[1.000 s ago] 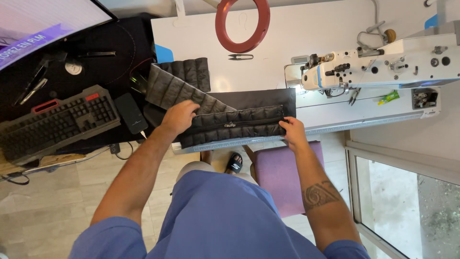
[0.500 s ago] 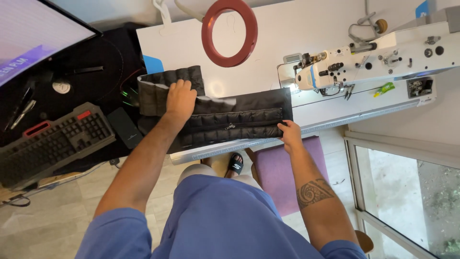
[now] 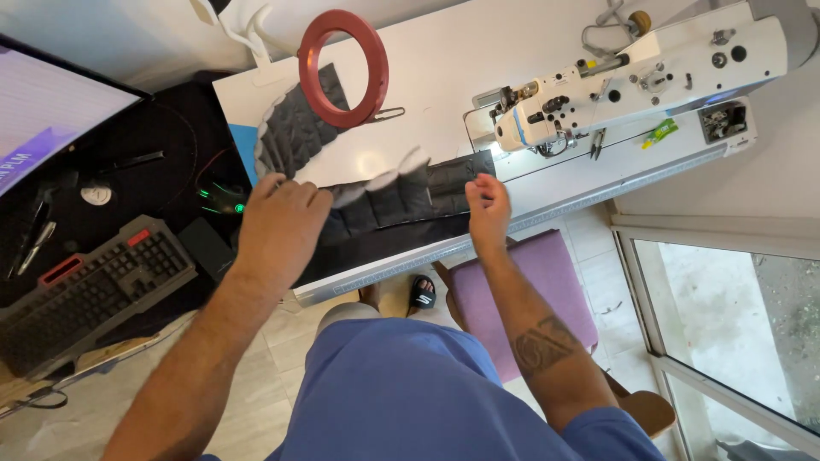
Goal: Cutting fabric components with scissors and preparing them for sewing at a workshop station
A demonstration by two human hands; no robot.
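Observation:
A long piece of dark quilted fabric (image 3: pixel 384 201) lies across the white sewing table (image 3: pixel 444 77), its left part lifted and curling so the pale lining shows. My left hand (image 3: pixel 278 222) grips the fabric near its left-middle part. Pinching the fabric's right end is my right hand (image 3: pixel 487 201), just in front of the needle end of the white sewing machine (image 3: pixel 632 81).
A red ring (image 3: pixel 342 68) hangs over the table's back. To the left is a black desk with a keyboard (image 3: pixel 85 286), a lit mouse (image 3: pixel 224 198) and a monitor (image 3: pixel 43 111). A purple-cushioned stool (image 3: pixel 530 290) stands below the table; a glass door is on the right.
The left part of the fabric has been lifted and folded over, showing its pale underside. Both hands have shifted along the fabric, the right one closer to the machine.

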